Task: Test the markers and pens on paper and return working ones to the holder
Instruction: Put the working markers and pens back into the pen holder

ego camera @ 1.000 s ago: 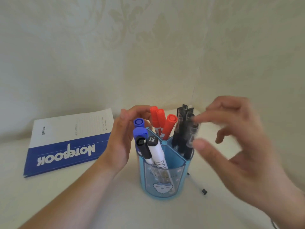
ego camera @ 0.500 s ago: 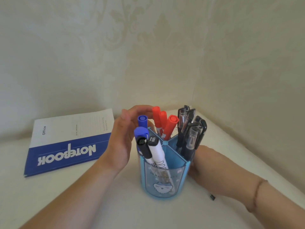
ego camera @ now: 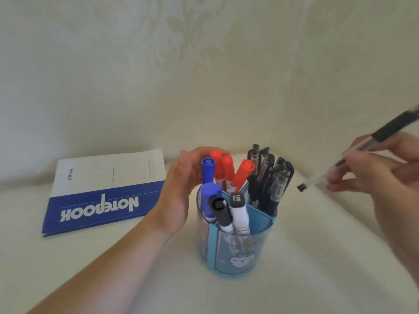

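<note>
A blue translucent pen holder point(ego camera: 260, 243) stands on the pale surface, split into compartments. It holds red markers point(ego camera: 240, 175), blue markers point(ego camera: 209, 173), black-and-white markers point(ego camera: 237, 210) and several black pens point(ego camera: 269, 177). My left hand point(ego camera: 179, 191) curves round the holder's left side, fingers reaching behind the red and blue markers. My right hand point(ego camera: 374, 175) is raised at the right and pinches a clear pen with a black grip point(ego camera: 353, 155), tilted, its dark end pointing down-left toward the holder.
A blue-and-white notebook point(ego camera: 102, 191) lies shut to the left of the holder. Pale patterned walls meet in a corner just behind the holder.
My right hand went from above the black pens down behind the holder's right side, then rose to the right holding the clear pen that lay there. The left hand stayed put.
</note>
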Demonstrator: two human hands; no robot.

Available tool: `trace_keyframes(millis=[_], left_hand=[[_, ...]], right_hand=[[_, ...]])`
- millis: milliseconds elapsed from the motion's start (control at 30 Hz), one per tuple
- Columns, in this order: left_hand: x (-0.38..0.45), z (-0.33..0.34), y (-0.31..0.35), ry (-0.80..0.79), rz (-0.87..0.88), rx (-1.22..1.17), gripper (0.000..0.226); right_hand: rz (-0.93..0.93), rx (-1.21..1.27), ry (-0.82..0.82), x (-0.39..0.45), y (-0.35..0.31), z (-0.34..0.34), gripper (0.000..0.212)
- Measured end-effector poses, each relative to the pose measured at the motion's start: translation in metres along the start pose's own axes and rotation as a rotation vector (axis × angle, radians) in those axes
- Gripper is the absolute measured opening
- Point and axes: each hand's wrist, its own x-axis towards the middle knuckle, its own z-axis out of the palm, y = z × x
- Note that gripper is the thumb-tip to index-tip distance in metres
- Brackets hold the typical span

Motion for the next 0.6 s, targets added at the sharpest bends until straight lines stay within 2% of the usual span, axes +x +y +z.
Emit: trace_keyframes(millis=[100, 200, 233, 300, 367, 433, 500, 600], left_hand=[[0.000, 0.000, 0.000, -0.006, -0.007, 0.016, 0.080], [0.000, 0.000, -0.001, -0.007, -0.013, 0.015, 0.082], [0.000, 0.000, -0.001, -0.010, -0.011, 0.016, 0.082], [0.000, 0.000, -0.001, -0.022, 0.003, 0.017, 0.079], [0.000, 0.000, -0.002, -0.022, 0.011, 0.003, 0.074], [0.000, 0.000, -0.002, -0.007, 0.009, 0.003, 0.071], [-0.001, 0.000, -0.002, -0.005, 0.018, 0.020, 0.070], [-0.001, 0.001, 0.000, -0.008, 0.013, 0.025, 0.067]], right_hand=[[-0.002, 0.005, -0.038, -0.012, -0.010, 0.013, 0.056], [-0.185, -0.223, -0.004, -0.027, -0.017, 0.030, 0.020], [-0.215, -0.261, 0.029, -0.031, -0.018, 0.033, 0.017], [-0.253, -0.359, 0.014, -0.030, -0.021, 0.039, 0.042], [-0.372, -0.447, -0.091, -0.029, -0.022, 0.042, 0.057], [-0.466, -0.484, -0.249, -0.030, -0.019, 0.045, 0.048], [-0.471, -0.512, -0.357, -0.031, -0.014, 0.048, 0.043], [-0.467, -0.421, -0.399, -0.034, -0.004, 0.048, 0.058]])
